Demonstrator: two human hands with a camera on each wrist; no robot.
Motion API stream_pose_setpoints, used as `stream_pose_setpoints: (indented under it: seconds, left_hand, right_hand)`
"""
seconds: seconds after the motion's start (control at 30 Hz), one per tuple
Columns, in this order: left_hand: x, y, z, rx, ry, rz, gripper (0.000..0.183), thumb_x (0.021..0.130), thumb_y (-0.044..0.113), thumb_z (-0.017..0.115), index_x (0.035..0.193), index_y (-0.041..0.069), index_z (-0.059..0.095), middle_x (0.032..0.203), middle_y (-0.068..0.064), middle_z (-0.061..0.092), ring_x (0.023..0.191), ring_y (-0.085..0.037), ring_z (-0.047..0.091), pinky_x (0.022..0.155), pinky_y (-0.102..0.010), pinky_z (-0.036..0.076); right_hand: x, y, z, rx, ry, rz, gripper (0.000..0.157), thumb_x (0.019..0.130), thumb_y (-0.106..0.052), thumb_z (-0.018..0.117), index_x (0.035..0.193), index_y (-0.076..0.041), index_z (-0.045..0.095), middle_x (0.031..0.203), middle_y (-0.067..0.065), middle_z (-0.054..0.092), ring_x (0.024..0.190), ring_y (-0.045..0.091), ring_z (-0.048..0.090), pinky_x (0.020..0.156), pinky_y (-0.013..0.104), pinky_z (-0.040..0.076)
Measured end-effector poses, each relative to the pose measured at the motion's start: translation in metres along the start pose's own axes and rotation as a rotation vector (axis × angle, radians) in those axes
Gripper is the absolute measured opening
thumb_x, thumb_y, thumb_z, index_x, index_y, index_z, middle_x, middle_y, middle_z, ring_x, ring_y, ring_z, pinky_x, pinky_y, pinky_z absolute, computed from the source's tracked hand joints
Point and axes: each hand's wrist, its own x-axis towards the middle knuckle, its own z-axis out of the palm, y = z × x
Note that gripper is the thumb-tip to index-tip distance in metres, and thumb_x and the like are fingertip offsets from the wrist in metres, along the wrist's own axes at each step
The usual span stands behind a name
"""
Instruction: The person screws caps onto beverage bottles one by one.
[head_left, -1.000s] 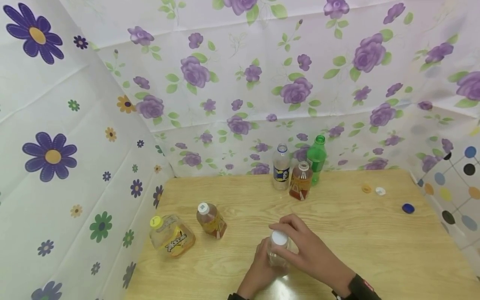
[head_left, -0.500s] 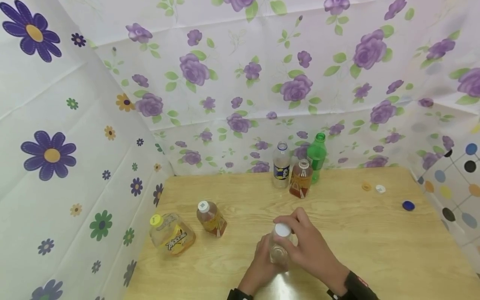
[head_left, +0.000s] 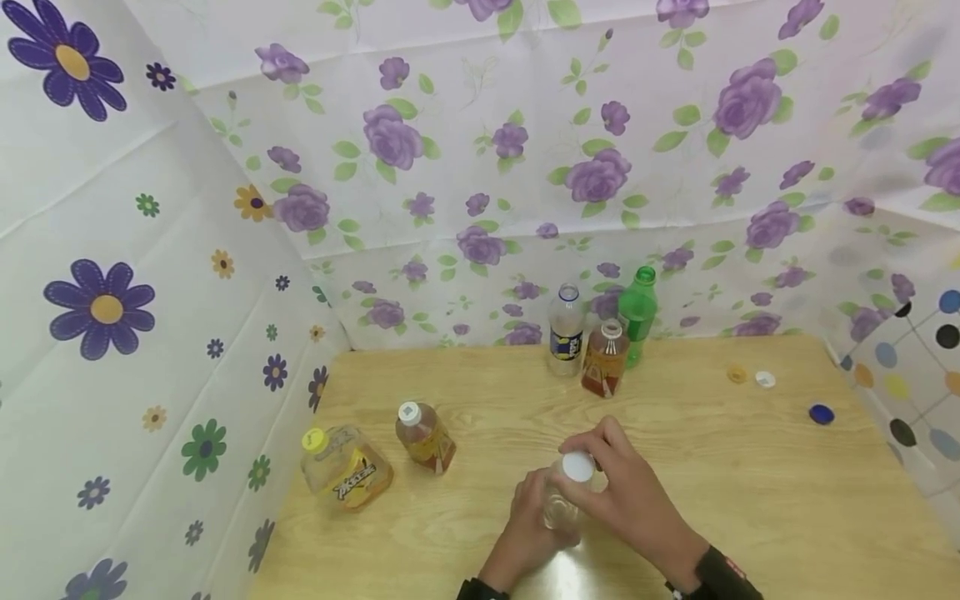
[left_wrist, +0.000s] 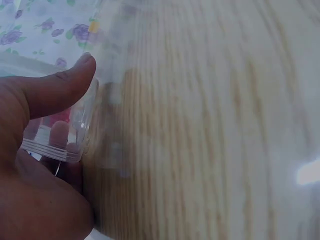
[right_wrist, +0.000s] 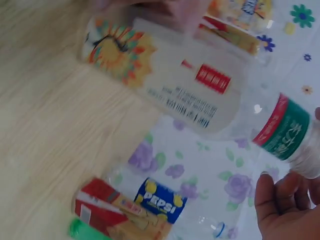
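Observation:
A clear plastic bottle (head_left: pixel 560 510) stands upright, or slightly tilted, near the front of the table, topped by a white cap (head_left: pixel 578 467). My left hand (head_left: pixel 528 533) grips its body from the left; the left wrist view shows the thumb (left_wrist: pixel 62 90) along the clear wall. With thumb and fingers, my right hand (head_left: pixel 637 508) pinches the cap from the right. In the right wrist view the bottle (right_wrist: pixel 185 90) shows printed labelling and a green and red neck band (right_wrist: pixel 284 127); the cap is largely out of that frame.
Left on the wooden table (head_left: pixel 487 400) stand a yellow-capped bottle (head_left: pixel 347 475) and a white-capped brown bottle (head_left: pixel 425 437). Uncapped Pepsi (head_left: pixel 566 333), brown (head_left: pixel 604 367) and green (head_left: pixel 637 317) bottles stand at the back. Loose yellow (head_left: pixel 737 374), white (head_left: pixel 765 379) and blue (head_left: pixel 822 414) caps lie right.
The bottle's capped top has shifted a little to the right, with both hands moving along. The right fingers have changed position slightly around the cap. The other bottles and loose caps stay put.

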Motion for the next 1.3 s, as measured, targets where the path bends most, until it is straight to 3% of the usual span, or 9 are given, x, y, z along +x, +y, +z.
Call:
stream_pose_setpoints:
  seconds: [0.1, 0.43, 0.67, 0.8, 1.03, 1.3]
  left_hand:
    - [0.0, -0.001, 0.002, 0.002, -0.008, 0.002, 0.086, 0.074, 0.01, 0.089, 0.144, 0.038, 0.048, 0.14, 0.016, 0.048, 0.133, -0.02, 0.04, 0.107, -0.06, 0.044]
    - [-0.004, 0.002, 0.006, -0.024, -0.013, -0.019, 0.089, 0.075, 0.009, 0.087, 0.145, 0.045, 0.045, 0.139, 0.022, 0.045, 0.136, -0.015, 0.035, 0.112, -0.055, 0.036]
    - [-0.008, 0.008, 0.003, -0.075, -0.058, -0.093, 0.085, 0.082, 0.018, 0.087, 0.15, 0.043, 0.043, 0.151, 0.012, 0.046, 0.146, -0.037, 0.03, 0.107, -0.073, 0.04]
    - [-0.009, 0.008, 0.004, -0.079, -0.042, -0.092, 0.085, 0.083, 0.015, 0.085, 0.153, 0.039, 0.042, 0.155, 0.007, 0.046, 0.148, -0.039, 0.027, 0.109, -0.072, 0.039]
    - [-0.009, 0.009, 0.009, -0.119, -0.019, -0.103, 0.089, 0.081, 0.015, 0.087, 0.153, 0.041, 0.042, 0.15, 0.013, 0.047, 0.145, -0.036, 0.026, 0.109, -0.07, 0.038]
    - [-0.012, 0.016, 0.014, -0.121, 0.039, -0.107, 0.09, 0.081, 0.016, 0.087, 0.154, 0.04, 0.04, 0.15, 0.008, 0.046, 0.142, -0.034, 0.031, 0.109, -0.067, 0.042]
  right_hand:
    - [0.003, 0.007, -0.004, -0.076, -0.002, -0.067, 0.03, 0.089, -0.025, 0.089, 0.108, -0.022, 0.065, 0.102, -0.011, 0.045, 0.079, 0.003, 0.049, 0.061, 0.017, 0.05]
    - [0.017, 0.025, -0.01, -0.286, 0.02, -0.339, 0.015, 0.09, -0.031, 0.066, 0.087, -0.023, 0.054, 0.08, -0.017, 0.048, 0.062, -0.002, 0.041, 0.049, 0.011, 0.033]
    - [0.027, 0.042, -0.009, -0.256, 0.132, -0.504, 0.019, 0.094, -0.031, 0.055, 0.079, -0.022, 0.049, 0.068, -0.019, 0.037, 0.058, -0.007, 0.03, 0.048, 0.008, 0.021]
    - [0.033, 0.042, -0.008, -0.249, 0.185, -0.572, 0.019, 0.089, -0.025, 0.055, 0.073, -0.022, 0.045, 0.067, -0.018, 0.03, 0.059, -0.007, 0.022, 0.05, 0.009, 0.012]
    - [0.037, 0.039, -0.007, -0.301, 0.219, -0.538, 0.013, 0.082, -0.021, 0.054, 0.072, -0.022, 0.045, 0.064, -0.021, 0.024, 0.057, -0.006, 0.017, 0.049, 0.011, 0.008]
    - [0.034, 0.05, -0.004, -0.374, 0.28, -0.454, 0.014, 0.085, -0.021, 0.05, 0.072, -0.022, 0.044, 0.061, -0.022, 0.023, 0.053, -0.005, 0.016, 0.047, 0.012, 0.007]
